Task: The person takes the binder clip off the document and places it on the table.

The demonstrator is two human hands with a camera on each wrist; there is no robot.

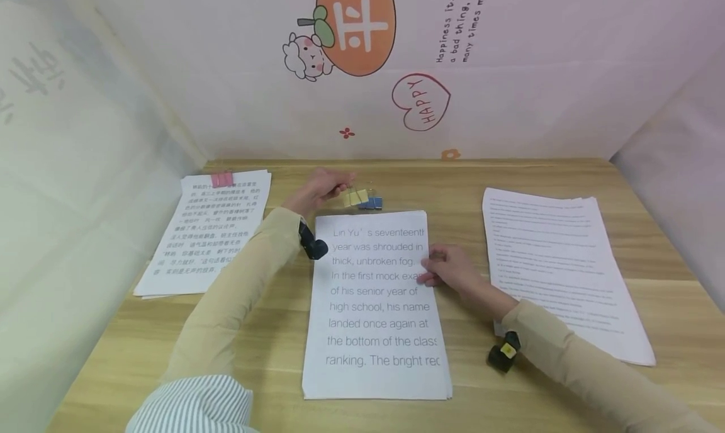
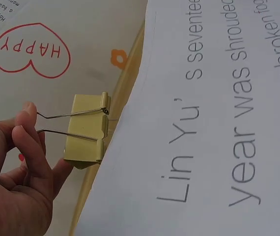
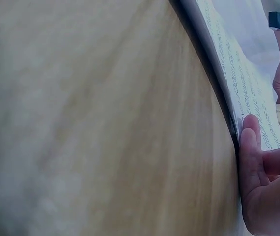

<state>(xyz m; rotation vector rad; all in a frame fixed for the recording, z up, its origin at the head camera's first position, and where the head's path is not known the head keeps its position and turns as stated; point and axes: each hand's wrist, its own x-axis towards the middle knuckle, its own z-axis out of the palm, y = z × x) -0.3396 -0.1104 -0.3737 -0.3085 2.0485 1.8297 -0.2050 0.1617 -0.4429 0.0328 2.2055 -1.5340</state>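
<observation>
My left hand [image 1: 325, 186] pinches the wire handles of a yellow binder clip [image 2: 86, 130], just beyond the top edge of a stack of printed paper [image 1: 374, 307]. In the left wrist view the clip is beside that edge; whether it touches the sheets I cannot tell. A blue binder clip [image 1: 372, 202] lies on the table behind the yellow one. At the stack's right edge my right hand [image 1: 453, 272] grips the sheets, with its fingers [image 3: 250, 162] along the side. The large English print faces up.
On the left lies another paper stack [image 1: 198, 244] with a pink binder clip [image 1: 222, 179] at its top. To the right is a loosely aligned stack of small print [image 1: 555, 275]. A printed cloth wall [image 1: 255, 118] stands behind the wooden table [image 1: 272, 357].
</observation>
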